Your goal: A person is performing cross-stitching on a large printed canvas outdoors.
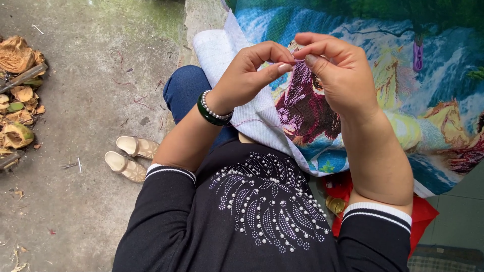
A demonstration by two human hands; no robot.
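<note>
A large cross-stitch canvas (383, 85) lies draped across the lap, its white unstitched border folded toward the body. Its stitched face shows a blue waterfall, greenery and a dark maroon figure.

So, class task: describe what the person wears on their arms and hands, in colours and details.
Both arms wear black sleeves pushed up the forearm, each ending in a white cuff with thin dark stripes: left sleeve, right sleeve. The left wrist carries a dark green bangle and a bracelet of pale beads. The hands themselves are bare; no rings show.
</note>
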